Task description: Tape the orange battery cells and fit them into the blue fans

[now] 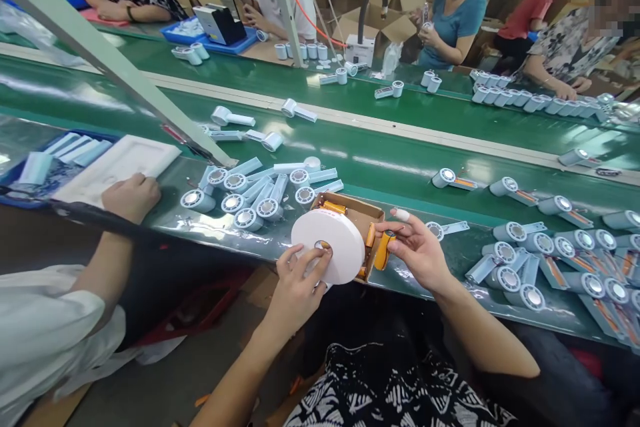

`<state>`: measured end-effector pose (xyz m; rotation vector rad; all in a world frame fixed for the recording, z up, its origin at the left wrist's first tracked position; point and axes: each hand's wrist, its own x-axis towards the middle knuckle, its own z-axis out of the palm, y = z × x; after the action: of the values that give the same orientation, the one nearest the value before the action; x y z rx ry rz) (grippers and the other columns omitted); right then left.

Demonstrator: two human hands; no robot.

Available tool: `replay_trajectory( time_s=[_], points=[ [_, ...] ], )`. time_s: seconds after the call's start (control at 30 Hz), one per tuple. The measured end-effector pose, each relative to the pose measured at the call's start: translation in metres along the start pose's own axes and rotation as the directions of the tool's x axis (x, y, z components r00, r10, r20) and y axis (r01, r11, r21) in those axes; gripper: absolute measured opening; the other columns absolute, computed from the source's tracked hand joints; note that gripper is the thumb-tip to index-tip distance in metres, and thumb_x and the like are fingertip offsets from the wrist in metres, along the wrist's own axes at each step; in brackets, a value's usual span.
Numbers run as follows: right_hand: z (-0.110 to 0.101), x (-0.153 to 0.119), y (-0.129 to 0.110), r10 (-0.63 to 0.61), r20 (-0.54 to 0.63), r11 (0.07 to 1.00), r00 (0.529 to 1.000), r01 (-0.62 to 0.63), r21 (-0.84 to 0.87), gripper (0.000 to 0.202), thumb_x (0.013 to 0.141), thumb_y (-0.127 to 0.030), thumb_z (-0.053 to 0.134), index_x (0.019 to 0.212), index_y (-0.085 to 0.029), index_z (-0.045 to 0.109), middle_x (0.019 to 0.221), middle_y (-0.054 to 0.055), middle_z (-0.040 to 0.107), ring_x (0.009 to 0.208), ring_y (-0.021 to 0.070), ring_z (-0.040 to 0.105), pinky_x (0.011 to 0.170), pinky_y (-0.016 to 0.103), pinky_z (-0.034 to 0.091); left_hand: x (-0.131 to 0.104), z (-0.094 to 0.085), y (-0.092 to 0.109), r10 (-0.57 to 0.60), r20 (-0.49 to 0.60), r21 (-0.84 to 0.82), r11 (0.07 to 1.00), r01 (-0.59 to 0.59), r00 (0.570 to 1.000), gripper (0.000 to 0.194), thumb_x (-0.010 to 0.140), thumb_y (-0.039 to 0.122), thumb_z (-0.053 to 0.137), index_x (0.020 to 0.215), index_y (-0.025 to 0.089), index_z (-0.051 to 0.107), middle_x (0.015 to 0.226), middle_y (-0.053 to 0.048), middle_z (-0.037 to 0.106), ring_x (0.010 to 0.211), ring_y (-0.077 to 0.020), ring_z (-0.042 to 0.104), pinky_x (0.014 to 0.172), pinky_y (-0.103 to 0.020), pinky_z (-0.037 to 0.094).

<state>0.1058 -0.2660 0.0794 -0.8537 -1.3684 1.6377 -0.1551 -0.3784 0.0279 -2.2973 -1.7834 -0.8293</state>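
Note:
My left hand is closed on a wide white roll of tape, with fingers at its centre hole. The roll stands tilted in front of a small cardboard box and hides part of it. Orange batteries lie inside that box. Just right of the box, my right hand pinches one orange battery between thumb and fingers. A white wrap covers one of its fingertips. Beyond the right hand lies a light-blue fan housing with its handle pointing right.
Light-blue fan housings pile up left of the box. More, some with orange batteries in their handles, crowd the right. A green conveyor runs behind. At left, a co-worker's hand rests by a white board. A slanted metal post crosses there.

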Motion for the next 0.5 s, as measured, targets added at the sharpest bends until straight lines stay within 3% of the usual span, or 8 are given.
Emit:
replay_trajectory(
  time_s=[0.13,0.27,0.4,0.5],
  points=[
    [-0.008,-0.009,-0.017,-0.002,0.092,0.946,0.996,0.031,-0.323,0.056,0.099,-0.029,0.065,0.152,-0.031,0.048,0.145,0.009,0.069,0.122,0.0241,0.073,0.103,0.043,0.06,0.006,-0.004,0.006,0.062,0.026,0.071,0.995,-0.064,0.998,0.057,0.086,0.004,0.063,0.139,0.024,0.069,0.123,-0.01,0.073,0.128,-0.0347,0.051,0.108,-0.048,0.048],
    [-0.014,0.0,-0.041,-0.026,0.203,0.784,0.979,0.146,-0.603,0.058,0.099,-0.019,0.054,0.155,-0.031,0.047,0.144,0.007,0.07,0.116,0.0249,0.075,0.1,0.043,0.06,0.012,-0.009,0.008,0.159,0.073,0.137,0.976,-0.168,0.984,0.067,0.085,0.003,0.062,0.146,0.03,0.065,0.13,-0.006,0.073,0.128,-0.0324,0.052,0.111,-0.045,0.048],
    [-0.013,0.013,-0.048,0.019,0.281,0.671,0.959,0.196,-0.715,0.056,0.099,-0.019,0.053,0.154,-0.027,0.052,0.122,0.007,0.08,0.112,0.029,0.076,0.096,0.044,0.06,0.022,-0.014,0.009,0.259,0.135,0.145,0.95,-0.278,0.956,0.072,0.084,0.004,0.061,0.15,0.033,0.061,0.135,-0.003,0.073,0.12,-0.0311,0.055,0.113,-0.048,0.049],
    [-0.015,0.01,-0.036,-0.018,0.228,0.683,0.974,0.178,-0.708,0.054,0.099,-0.025,0.058,0.153,-0.027,0.053,0.135,0.009,0.075,0.123,0.0317,0.072,0.103,0.049,0.058,0.03,-0.019,0.009,0.261,0.15,0.136,0.95,-0.281,0.954,0.073,0.084,0.002,0.059,0.151,0.033,0.06,0.137,-0.001,0.072,0.112,-0.0298,0.056,0.108,-0.045,0.052]
  ],
)
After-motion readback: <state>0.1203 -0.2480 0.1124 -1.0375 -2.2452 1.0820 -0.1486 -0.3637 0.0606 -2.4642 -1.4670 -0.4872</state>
